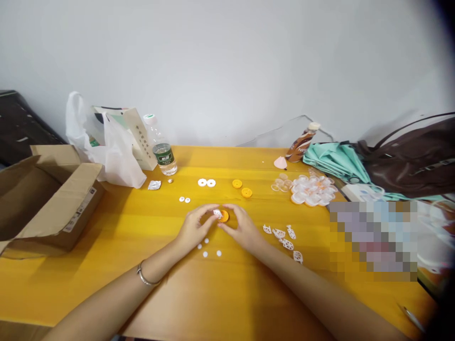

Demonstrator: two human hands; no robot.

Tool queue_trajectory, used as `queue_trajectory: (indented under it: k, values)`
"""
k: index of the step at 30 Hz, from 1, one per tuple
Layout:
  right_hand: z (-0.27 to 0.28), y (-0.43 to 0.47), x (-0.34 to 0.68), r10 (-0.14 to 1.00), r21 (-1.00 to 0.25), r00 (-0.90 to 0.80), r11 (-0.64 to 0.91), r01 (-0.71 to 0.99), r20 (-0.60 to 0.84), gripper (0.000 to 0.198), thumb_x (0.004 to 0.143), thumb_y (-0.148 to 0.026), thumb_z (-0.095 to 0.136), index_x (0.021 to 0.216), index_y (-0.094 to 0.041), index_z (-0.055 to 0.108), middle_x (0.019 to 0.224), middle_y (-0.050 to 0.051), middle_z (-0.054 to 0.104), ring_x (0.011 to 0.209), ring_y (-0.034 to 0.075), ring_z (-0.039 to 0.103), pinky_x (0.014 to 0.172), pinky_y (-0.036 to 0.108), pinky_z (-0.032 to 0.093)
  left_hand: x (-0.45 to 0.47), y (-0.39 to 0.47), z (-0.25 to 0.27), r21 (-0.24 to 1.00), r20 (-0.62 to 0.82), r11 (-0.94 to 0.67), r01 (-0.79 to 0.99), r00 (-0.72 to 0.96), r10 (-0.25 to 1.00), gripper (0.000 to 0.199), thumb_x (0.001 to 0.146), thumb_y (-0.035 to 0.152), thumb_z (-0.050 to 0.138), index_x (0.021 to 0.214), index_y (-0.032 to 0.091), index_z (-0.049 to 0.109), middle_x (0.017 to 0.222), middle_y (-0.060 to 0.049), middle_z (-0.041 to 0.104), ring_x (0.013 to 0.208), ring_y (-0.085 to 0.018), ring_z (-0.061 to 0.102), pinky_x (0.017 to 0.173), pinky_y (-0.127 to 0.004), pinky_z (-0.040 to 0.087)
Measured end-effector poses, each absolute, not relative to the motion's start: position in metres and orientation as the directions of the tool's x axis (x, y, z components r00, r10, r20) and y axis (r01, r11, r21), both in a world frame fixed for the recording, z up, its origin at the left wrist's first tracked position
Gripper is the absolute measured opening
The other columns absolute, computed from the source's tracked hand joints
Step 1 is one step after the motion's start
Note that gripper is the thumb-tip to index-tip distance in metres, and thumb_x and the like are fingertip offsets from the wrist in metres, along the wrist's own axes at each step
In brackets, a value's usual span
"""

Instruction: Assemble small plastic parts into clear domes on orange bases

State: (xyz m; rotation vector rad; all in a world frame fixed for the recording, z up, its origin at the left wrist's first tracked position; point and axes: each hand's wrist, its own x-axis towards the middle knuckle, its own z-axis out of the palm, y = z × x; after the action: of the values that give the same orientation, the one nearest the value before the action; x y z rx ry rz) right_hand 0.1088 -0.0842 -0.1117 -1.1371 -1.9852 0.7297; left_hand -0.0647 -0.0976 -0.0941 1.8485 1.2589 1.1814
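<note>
Near the middle of the table, my left hand point(194, 226) pinches a small white openwork plastic piece point(217, 213) between thumb and fingers. Right beside it, my right hand point(246, 230) has its thumb and fingers around the edge of a round orange disc point(224, 216). The white piece overlaps the disc's left side; whether they are joined I cannot tell. Several small white discs point(205, 254) lie below my hands. More white openwork pieces point(286, 244) are scattered to the right. Two orange discs point(246, 192) and two white rings point(202, 182) lie beyond my hands.
An open cardboard box point(46, 203) stands at left, near a white plastic bag point(121, 161) and a water bottle point(164, 156). Clear round cases point(313, 191) are piled at right. Behind them are a brown bottle point(302, 143), a teal folded umbrella point(336, 161) and a dark bag point(408, 163).
</note>
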Motion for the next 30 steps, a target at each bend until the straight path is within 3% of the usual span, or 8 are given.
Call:
queue_trajectory:
  k: [4, 15, 30]
  values:
    - [-0.113, -0.081, 0.107, 0.881, -0.788, -0.366, 0.446, 0.425, 0.301, 0.029, 0.078, -0.026, 0.056, 0.106, -0.022, 0.05, 0.108, 0.007, 0.06, 0.102, 0.021, 0.055, 0.091, 0.04, 0.04, -0.063, -0.092, -0.096, 0.81, 0.369, -0.408, 0.421, 0.176, 0.913, 0.017, 0.082, 0.025, 0.054, 0.093, 0.019, 0.065, 0.095, -0.005, 0.068, 0.089, -0.017, 0.062, 0.085, -0.029, 0.046]
    - [-0.113, -0.081, 0.108, 0.882, -0.798, -0.363, 0.44, 0.411, 0.299, 0.032, 0.078, -0.025, 0.056, 0.109, -0.022, 0.046, 0.109, 0.007, 0.059, 0.103, 0.02, 0.055, 0.091, 0.038, 0.041, -0.062, -0.083, -0.103, 0.757, 0.37, -0.459, 0.465, 0.274, 0.888, 0.015, 0.083, 0.025, 0.053, 0.091, 0.02, 0.064, 0.092, -0.004, 0.069, 0.087, -0.017, 0.062, 0.082, -0.028, 0.044]
    - [-0.119, -0.079, 0.108, 0.883, -0.809, -0.348, 0.441, 0.388, 0.315, 0.035, 0.077, -0.023, 0.057, 0.11, -0.022, 0.044, 0.107, 0.007, 0.059, 0.102, 0.02, 0.056, 0.089, 0.039, 0.043, -0.06, -0.073, -0.086, 0.42, 0.398, -0.651, 0.632, 0.517, 0.758, 0.01, 0.084, 0.02, 0.051, 0.082, 0.02, 0.06, 0.079, -0.002, 0.066, 0.077, -0.016, 0.059, 0.076, -0.029, 0.036]
